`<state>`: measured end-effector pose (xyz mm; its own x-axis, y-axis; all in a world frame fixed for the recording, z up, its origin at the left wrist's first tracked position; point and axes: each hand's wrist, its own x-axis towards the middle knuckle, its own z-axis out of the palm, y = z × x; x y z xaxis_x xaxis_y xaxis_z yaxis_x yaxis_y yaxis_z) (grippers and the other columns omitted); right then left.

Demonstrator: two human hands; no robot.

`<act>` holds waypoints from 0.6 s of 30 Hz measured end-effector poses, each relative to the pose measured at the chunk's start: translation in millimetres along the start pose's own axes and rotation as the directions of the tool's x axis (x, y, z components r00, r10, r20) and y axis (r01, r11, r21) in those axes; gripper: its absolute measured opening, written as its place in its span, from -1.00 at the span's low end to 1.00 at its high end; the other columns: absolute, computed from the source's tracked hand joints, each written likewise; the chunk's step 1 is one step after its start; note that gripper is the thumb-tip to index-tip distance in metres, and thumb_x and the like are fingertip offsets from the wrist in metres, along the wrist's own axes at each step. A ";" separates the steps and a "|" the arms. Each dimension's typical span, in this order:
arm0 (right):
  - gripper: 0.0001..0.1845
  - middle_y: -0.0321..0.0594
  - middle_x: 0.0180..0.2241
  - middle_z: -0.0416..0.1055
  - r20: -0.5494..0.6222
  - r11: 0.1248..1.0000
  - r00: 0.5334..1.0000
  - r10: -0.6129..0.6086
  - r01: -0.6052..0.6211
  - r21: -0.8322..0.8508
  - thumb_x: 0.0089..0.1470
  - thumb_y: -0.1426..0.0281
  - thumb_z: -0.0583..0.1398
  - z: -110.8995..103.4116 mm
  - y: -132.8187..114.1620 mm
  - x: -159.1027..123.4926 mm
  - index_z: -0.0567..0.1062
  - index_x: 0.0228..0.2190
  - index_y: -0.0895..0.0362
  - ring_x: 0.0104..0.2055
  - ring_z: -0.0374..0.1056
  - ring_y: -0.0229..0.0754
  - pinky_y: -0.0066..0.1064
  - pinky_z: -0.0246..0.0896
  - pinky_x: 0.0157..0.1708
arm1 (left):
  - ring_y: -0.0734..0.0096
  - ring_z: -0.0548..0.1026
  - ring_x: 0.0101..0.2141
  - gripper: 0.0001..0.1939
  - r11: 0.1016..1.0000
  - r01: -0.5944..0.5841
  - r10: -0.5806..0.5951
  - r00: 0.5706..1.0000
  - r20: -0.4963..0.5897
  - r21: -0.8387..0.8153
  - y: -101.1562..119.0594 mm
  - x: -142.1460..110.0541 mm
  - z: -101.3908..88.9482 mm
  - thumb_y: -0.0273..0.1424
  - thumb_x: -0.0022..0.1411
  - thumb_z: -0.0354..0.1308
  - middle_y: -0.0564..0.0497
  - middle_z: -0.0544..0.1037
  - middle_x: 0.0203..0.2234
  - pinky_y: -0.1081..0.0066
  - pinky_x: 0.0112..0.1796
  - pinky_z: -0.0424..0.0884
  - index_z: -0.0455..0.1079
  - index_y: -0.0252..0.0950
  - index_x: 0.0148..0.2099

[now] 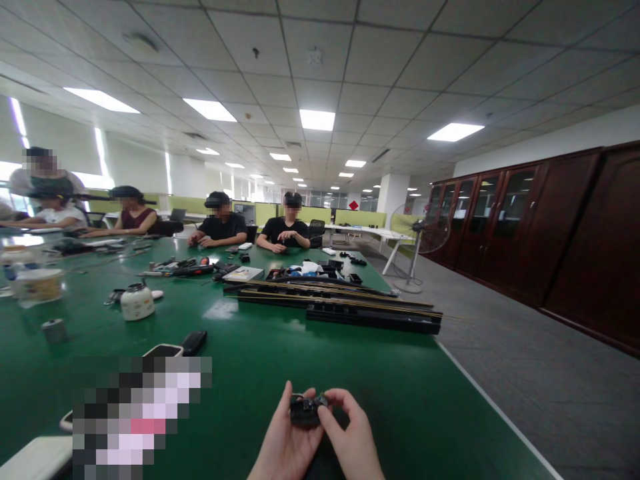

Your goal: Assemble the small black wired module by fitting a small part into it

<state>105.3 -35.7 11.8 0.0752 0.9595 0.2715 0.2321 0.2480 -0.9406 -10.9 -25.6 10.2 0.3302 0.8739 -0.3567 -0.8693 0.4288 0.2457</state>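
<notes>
Both hands meet over the green table near its front edge. My left hand cradles a small black device, its thumb up along the near side. It looks like a housing with some small parts showing on top; its exact kind is too small to make out. Closing in from the other side, my right hand pinches the device's right end between thumb and fingers. A bit of green and a thin pale strip show at its top edge. The underside is hidden by the palm.
Beyond my hands lie long black rails with thin rods across them. To the left are a phone, a black case, a white jar and a grey cylinder. Tools and several seated people are farther off.
</notes>
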 end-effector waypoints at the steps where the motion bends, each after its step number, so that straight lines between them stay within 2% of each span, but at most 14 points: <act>1: -0.85 -0.20 -0.39 0.45 -0.009 1.000 1.000 0.005 -0.005 0.031 -0.14 0.36 0.19 0.3 0.7 0.7 0.44 -0.42 0.13 -0.26 0.35 -0.10 -0.33 0.19 -0.19 | 0.29 0.48 -0.37 -0.74 1.000 -0.014 0.015 1.000 -0.008 0.005 -0.2 -0.5 0.4 -0.27 0.08 0.06 -0.21 0.48 -0.43 0.36 -0.35 0.42 0.29 -0.42 -0.35; 5: -0.75 -0.16 -0.38 0.46 -0.058 0.968 0.995 0.081 -0.065 0.241 -0.18 0.29 0.24 1.3 7.0 5.2 0.41 -0.41 0.16 -0.27 0.37 -0.10 -0.32 0.22 -0.21 | 0.25 0.49 -0.36 -0.72 0.999 -0.039 0.039 0.999 -0.027 0.024 0.2 -2.1 1.5 -0.27 0.10 0.03 -0.24 0.48 -0.38 0.31 -0.34 0.42 0.28 -0.44 -0.28; 7: -0.67 -0.16 -0.38 0.48 -0.073 0.918 0.984 0.160 -0.121 0.377 -0.23 0.25 0.27 0.7 9.7 7.0 0.40 -0.39 0.17 -0.26 0.39 -0.09 -0.32 0.23 -0.20 | 0.19 0.49 -0.33 -0.72 0.999 -0.026 0.027 0.999 -0.031 0.019 1.0 -2.4 1.8 -0.28 0.10 0.03 -0.24 0.48 -0.35 0.28 -0.37 0.43 0.27 -0.43 -0.26; 10: -0.62 -0.18 -0.35 0.48 -0.105 0.846 0.948 0.300 -0.213 0.489 -0.29 0.24 0.30 -1.8 11.2 8.1 0.42 -0.37 0.16 -0.21 0.38 -0.08 -0.34 0.23 -0.21 | 0.10 0.49 -0.28 -0.72 1.000 0.008 -0.008 0.999 -0.034 -0.001 1.9 -2.2 1.7 -0.28 0.08 0.04 -0.25 0.47 -0.31 0.26 -0.40 0.44 0.26 -0.41 -0.25; 14: -0.63 -0.23 -0.32 0.48 -0.078 0.719 0.891 0.447 -0.306 0.625 -0.25 0.24 0.27 -5.4 13.1 7.4 0.42 -0.32 0.10 -0.21 0.37 -0.12 -0.38 0.25 -0.31 | 0.12 0.50 -0.31 -0.72 1.000 0.012 -0.012 0.999 -0.045 0.001 2.3 -1.7 2.0 -0.28 0.07 0.05 -0.28 0.46 -0.30 0.32 -0.42 0.43 0.26 -0.42 -0.26; 18: -0.73 -0.27 -0.37 0.49 -0.015 0.596 0.869 0.495 -0.327 0.733 -0.18 0.25 0.23 -7.7 19.2 7.7 0.42 -0.35 0.07 -0.28 0.41 -0.17 -0.38 0.27 -0.33 | 0.16 0.51 -0.37 -0.73 1.000 0.021 -0.020 0.997 -0.078 0.019 2.5 -2.4 3.3 -0.27 0.07 0.03 -0.25 0.49 -0.34 0.33 -0.45 0.42 0.27 -0.40 -0.27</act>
<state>117.8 -24.5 -2.6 0.1950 0.9543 -0.2267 -0.5974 -0.0677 -0.7991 -12.7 -25.9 14.6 0.3175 0.8447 -0.4308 -0.8551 0.4515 0.2550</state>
